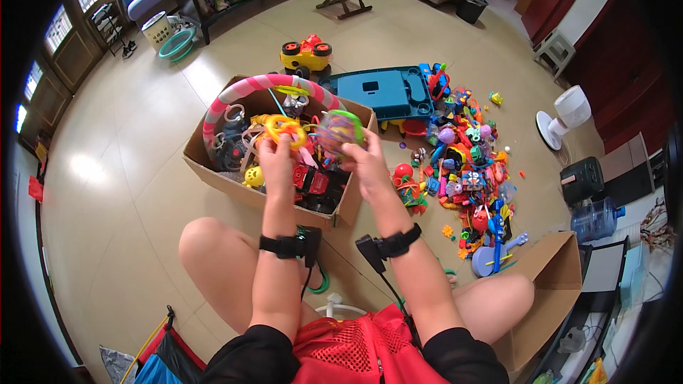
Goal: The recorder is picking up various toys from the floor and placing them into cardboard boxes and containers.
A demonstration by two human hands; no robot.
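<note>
My left hand [276, 162] pinches a yellow ring-shaped plastic toy [288, 127]. In my right hand [368, 165] is a round, multicoloured toy [340, 136] with a green rim, blurred by motion. Both hands are over an open cardboard box [229, 181] filled with toys. A pink and white striped hoop [251, 85] arches out of that box. Below my hands in the box are a red and black toy vehicle [310, 180] and a yellow toy [253, 176] with a paw print. Other toys there are partly hidden.
Right of the box, a heap of small toys [472, 181] spreads over the floor, with a teal plastic panel [395, 106] behind. A yellow toy truck [305, 58] stands beyond the box. Another cardboard box [549, 298] lies by my right knee. A white fan [565, 117] stands farther right.
</note>
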